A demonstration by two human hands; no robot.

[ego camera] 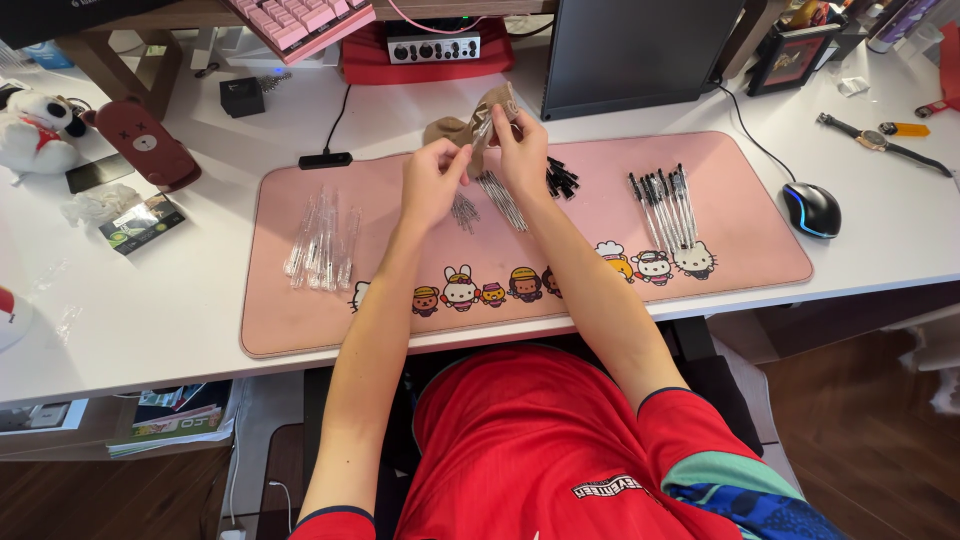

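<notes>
My left hand [433, 180] and my right hand [520, 150] meet above the middle of a pink desk mat [290, 320], both pinching one clear pen barrel [482, 133] held up on a slant. Under the hands lie small metal springs [464, 212], a bundle of thin ink refills [503, 200] and a few black pen caps [562, 178]. Several empty clear barrels [322, 245] lie at the mat's left. Several assembled pens with black tips [665, 205] lie at its right. A tan cloth pouch [455, 128] sits just behind my hands.
A monitor [640, 45] stands behind the mat, with a pink keyboard [300, 22] and a red audio box [430, 50] to its left. A black mouse [811, 208] and a wristwatch [880, 142] lie right. A plush toy [35, 125] and brown case [145, 140] sit left.
</notes>
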